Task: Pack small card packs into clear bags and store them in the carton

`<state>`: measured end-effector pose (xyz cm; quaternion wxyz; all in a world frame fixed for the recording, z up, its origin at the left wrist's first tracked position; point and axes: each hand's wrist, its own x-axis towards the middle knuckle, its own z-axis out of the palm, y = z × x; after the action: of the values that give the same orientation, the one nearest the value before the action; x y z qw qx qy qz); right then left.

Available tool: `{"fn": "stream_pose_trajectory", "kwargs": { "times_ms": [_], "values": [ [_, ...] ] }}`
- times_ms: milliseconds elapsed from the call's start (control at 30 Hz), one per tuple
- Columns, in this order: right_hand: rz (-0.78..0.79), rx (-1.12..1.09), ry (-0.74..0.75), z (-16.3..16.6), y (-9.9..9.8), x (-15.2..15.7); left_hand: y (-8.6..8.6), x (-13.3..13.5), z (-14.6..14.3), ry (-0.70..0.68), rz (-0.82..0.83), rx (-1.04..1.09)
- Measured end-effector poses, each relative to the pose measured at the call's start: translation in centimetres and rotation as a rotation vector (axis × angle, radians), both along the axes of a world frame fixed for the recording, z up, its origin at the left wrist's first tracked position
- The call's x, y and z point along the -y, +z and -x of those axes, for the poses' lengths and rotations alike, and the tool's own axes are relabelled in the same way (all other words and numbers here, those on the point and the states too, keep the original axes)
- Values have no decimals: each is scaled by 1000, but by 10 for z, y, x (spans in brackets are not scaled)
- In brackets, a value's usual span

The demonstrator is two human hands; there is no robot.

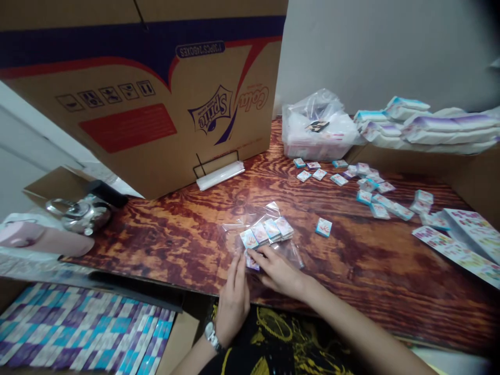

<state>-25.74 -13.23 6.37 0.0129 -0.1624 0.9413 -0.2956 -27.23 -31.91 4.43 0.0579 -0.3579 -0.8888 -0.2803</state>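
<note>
A clear plastic bag (253, 221) lies on the wooden table (351, 271) with a row of small printed packets (267, 232) inside it. My left hand (233, 299), with a watch on the wrist, rests at the bag's near edge, fingers pressed together on the plastic. My right hand (279, 272) lies just right of it, fingers flat on the bag's near end and over one packet (252, 263). A single loose packet (324, 227) lies on the table right of the bag.
A big cardboard box (148, 88) stands at the back left, a white roll (220, 175) at its foot. Several loose packets (371, 192), a plastic bag of goods (316, 133) and stacked packs (437, 127) sit at the right. Printed sheets (461, 239) lie far right; a box of packets (78, 328) sits lower left.
</note>
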Motion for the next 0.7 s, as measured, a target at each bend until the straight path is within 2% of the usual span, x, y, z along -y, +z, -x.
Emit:
{"fn": "stream_pose_trajectory", "kwargs": {
  "times_ms": [100,200,333,700],
  "values": [
    [153,-42,30,-3,-13,-6,2,0,-1,96,-173,169],
    [217,-61,53,-4,-22,-6,-5,3,0,179,-327,440],
    [230,-98,36,-1,-28,0,-19,8,5,259,-363,692],
    [193,-249,-158,3,-48,24,-29,13,3,201,-276,664]
  ]
}}
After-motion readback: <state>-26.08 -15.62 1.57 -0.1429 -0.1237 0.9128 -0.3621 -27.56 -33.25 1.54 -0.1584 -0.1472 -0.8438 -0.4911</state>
